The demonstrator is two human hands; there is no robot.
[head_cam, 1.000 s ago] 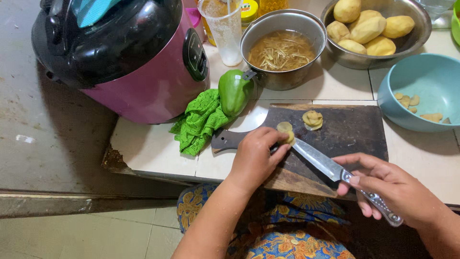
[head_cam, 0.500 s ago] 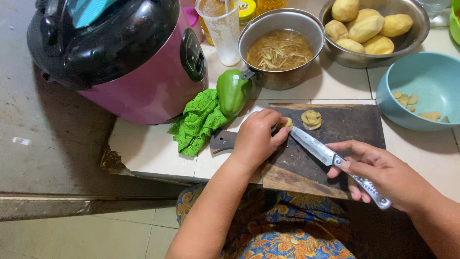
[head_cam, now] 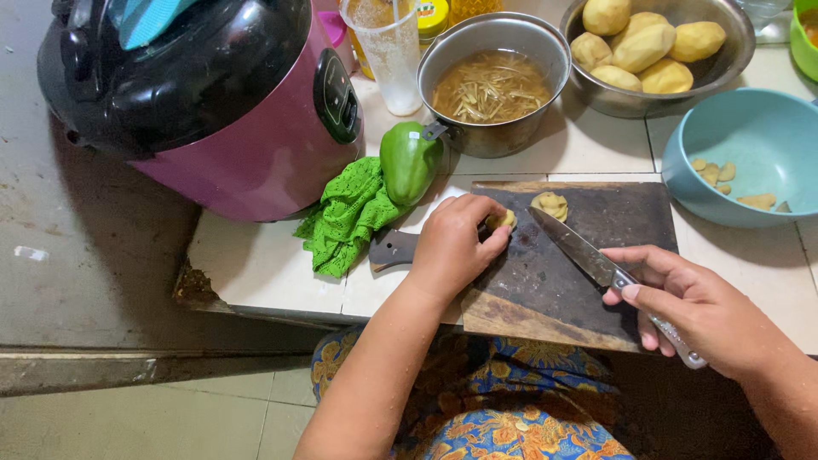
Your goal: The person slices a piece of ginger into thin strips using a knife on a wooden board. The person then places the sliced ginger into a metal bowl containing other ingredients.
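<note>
Behind board (head_cam: pixel 596 281): pot (head_cam: pixel 494 81) w/ shreds, bowl (head_cam: pixel 660 51) w/ potatoes.

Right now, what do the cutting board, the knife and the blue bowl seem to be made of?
Cutting board: probably wood, dark and worn, with a paler raw edge at the front.
Knife: bright metal blade, likely steel; the handle looks metal too, though the right hand covers much of it.
Blue bowl: probably plastic, matte and evenly coloured; enamel cannot be excluded.

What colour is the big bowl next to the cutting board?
The bowl is light blue, seen in the head view, with a few pale potato slices inside.
</note>
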